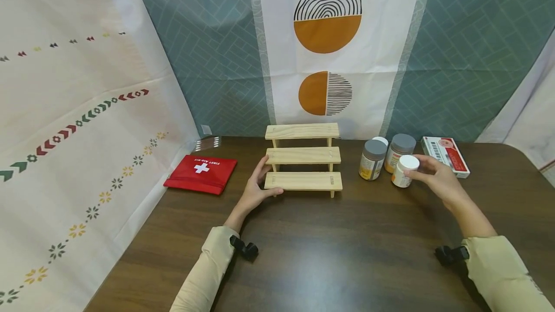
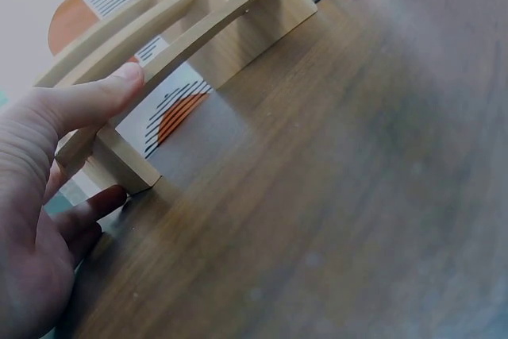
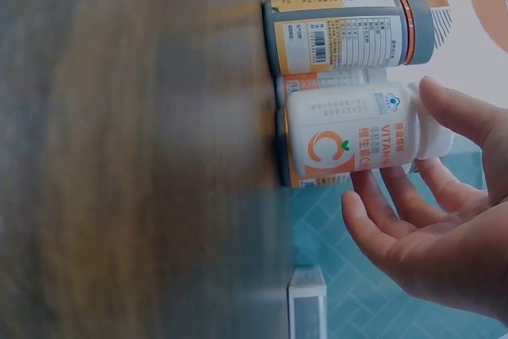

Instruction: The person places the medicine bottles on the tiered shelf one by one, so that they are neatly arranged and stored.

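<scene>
A wooden three-step rack (image 1: 308, 180) stands on the table against the back cloth. At its left end my left hand (image 1: 255, 190) grips it, with the thumb (image 2: 119, 89) over the lowest board and the other fingers around the end. My right hand (image 1: 440, 179) holds a white vitamin C bottle (image 3: 349, 132) near its cap, between thumb and fingers. Whether the bottle's base touches the table I cannot tell. Just behind it stand two grey-capped supplement bottles, a left one (image 1: 372, 160) and a right one (image 1: 400, 150). Another white cap (image 1: 380, 140) shows partly hidden behind them.
A red and white medicine box (image 1: 445, 157) lies at the back right, beyond my right hand. To the left of the rack lies a red first aid kit pouch (image 1: 201, 173), with a clear packet of white strips (image 1: 208, 143) behind it. Patterned cloths hang behind and at the left.
</scene>
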The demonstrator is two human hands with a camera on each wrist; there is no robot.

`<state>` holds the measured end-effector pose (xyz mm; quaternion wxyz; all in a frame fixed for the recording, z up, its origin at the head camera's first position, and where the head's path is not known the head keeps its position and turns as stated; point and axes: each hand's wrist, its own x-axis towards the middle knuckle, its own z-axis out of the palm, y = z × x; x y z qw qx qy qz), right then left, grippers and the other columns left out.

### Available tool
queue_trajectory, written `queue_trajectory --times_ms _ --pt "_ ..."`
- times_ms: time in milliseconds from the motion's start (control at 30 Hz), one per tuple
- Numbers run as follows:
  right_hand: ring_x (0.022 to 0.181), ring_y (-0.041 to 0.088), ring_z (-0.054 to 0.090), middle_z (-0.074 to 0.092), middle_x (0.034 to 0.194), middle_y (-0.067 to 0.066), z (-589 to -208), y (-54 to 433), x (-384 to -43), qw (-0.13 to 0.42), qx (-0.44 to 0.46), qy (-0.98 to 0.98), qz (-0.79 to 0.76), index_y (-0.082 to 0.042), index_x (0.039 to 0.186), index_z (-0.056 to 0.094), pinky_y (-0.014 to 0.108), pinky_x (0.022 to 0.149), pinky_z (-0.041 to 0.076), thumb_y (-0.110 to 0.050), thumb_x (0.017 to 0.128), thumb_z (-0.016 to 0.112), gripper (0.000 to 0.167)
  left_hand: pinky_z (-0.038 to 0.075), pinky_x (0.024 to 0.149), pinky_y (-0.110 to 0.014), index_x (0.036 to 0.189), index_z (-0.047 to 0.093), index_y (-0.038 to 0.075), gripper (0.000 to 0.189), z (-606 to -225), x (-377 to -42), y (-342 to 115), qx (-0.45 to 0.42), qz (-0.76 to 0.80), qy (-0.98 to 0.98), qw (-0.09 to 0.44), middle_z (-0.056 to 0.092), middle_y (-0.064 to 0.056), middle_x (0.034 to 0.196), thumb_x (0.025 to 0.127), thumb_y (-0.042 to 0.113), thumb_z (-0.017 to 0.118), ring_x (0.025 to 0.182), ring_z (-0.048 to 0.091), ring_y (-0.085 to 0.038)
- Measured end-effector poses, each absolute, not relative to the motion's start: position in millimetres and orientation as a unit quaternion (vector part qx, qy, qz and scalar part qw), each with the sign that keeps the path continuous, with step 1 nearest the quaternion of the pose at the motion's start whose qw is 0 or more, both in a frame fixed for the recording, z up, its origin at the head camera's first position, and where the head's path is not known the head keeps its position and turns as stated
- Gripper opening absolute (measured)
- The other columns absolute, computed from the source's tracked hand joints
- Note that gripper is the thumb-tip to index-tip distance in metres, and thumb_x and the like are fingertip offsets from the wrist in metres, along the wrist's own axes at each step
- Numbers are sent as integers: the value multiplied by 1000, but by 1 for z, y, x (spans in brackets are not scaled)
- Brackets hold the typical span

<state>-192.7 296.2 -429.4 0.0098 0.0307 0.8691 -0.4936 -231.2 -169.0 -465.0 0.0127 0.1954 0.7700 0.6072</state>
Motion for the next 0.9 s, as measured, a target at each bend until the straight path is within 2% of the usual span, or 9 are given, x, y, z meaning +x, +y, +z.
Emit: queue_trajectory --times_ms 167,433,600,767,900 --pt "88 -16 42 43 91 -41 -425 295 -191 4 30 876 -482 2 145 38 21 79 38 -36 92 66 71 30 114 -52 157 19 22 104 -480 -238 -171 190 606 773 6 43 -16 152 76 -5 79 144 36 -32" --pt "88 -14 43 47 89 -42 -410 298 -189 -23 23 883 -469 -1 137 46 28 79 37 -37 91 68 63 31 112 -55 157 16 8 102 -457 -227 -167 190 606 773 20 40 -24 151 77 -6 78 143 35 -39" --pt "87 -15 42 46 87 -42 -396 296 -191 -35 16 891 -453 0 136 47 26 77 36 -35 90 70 62 29 115 -54 157 15 9 102 -452 -225 -167 188 608 771 28 39 -23 153 77 -5 77 145 33 -38" --pt "90 -16 41 43 97 -39 -381 295 -193 -35 1 892 -450 1 140 44 23 73 38 -32 91 68 63 27 116 -54 157 16 9 102 -453 -225 -169 184 607 773 23 39 -23 153 77 -5 78 146 31 -38" --pt "91 -18 41 42 99 -39 -368 296 -195 -24 2 893 -450 -4 142 42 17 72 39 -36 92 66 64 26 117 -54 157 17 10 102 -453 -225 -169 185 606 773 24 39 -23 153 77 -5 78 146 31 -37"
